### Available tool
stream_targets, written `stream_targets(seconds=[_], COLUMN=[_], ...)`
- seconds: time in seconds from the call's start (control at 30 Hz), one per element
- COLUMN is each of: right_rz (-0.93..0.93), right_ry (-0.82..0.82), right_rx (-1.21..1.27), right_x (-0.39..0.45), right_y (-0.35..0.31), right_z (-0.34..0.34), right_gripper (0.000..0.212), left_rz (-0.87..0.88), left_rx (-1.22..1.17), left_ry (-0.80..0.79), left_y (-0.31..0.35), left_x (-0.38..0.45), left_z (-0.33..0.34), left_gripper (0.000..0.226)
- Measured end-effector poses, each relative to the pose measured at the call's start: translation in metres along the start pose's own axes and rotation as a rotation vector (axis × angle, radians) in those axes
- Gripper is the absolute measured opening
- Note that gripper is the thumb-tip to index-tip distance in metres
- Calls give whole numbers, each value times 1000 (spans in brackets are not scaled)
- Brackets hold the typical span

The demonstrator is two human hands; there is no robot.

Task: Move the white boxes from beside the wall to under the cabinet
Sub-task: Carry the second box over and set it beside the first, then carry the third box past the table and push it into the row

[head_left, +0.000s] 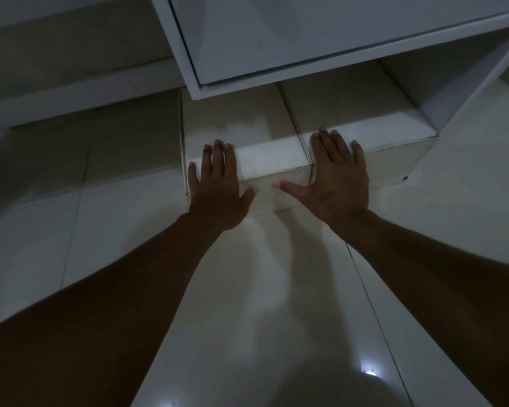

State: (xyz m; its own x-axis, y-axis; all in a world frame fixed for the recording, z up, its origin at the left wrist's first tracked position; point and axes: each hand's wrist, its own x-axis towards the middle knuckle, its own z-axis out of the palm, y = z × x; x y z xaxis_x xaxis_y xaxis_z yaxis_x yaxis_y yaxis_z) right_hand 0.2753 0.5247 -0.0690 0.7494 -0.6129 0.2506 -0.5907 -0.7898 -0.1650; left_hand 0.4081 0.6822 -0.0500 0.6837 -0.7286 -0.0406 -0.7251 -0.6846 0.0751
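While both boxes sit side by side mid-frame, half under the cabinet (306, 33), left hand (218, 183) and right hand (337, 177) press flat, fingers spread, against left box (265, 155) and right box (394, 160); the recess lies straight ahead, toward the top of the frame.

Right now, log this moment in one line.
left hand: flat on left box | right hand: flat on right box | boxes: partly under cabinet

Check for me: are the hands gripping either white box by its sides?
No. Both the left hand and right hand lie flat and open against the front edges of the white boxes, fingers spread.
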Motion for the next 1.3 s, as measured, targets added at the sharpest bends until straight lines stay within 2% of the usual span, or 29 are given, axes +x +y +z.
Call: stream_targets(seconds=[0.2,0.27,0.4,0.6,0.87,1.1,1.3], right_rz=[4,-10,4,66,134,167,189], right_ry=[-50,-66,10,-26,4,47,66], right_rx=[-2,21,137,209,195,211,171], right_x=[0,-6,-40,-81,-117,-117,-106], right_y=[0,-1,-2,10,52,85,127], right_z=[-2,-8,-29,-93,-248,-400,-541], right_gripper=[107,95,63,54,52,50,50], left_rz=[-14,-9,51,159,239,310,346], left_rx=[-15,-40,-75,-104,-144,-169,-251], left_ry=[-39,-24,14,-71,-109,-82,-14], left_y=[3,12,36,72,159,234,313], left_x=[-3,-13,-45,-78,-123,-148,-159], left_z=[-5,-6,-21,-80,-204,-337,-460], left_gripper=[91,86,76,67,65,65,55])
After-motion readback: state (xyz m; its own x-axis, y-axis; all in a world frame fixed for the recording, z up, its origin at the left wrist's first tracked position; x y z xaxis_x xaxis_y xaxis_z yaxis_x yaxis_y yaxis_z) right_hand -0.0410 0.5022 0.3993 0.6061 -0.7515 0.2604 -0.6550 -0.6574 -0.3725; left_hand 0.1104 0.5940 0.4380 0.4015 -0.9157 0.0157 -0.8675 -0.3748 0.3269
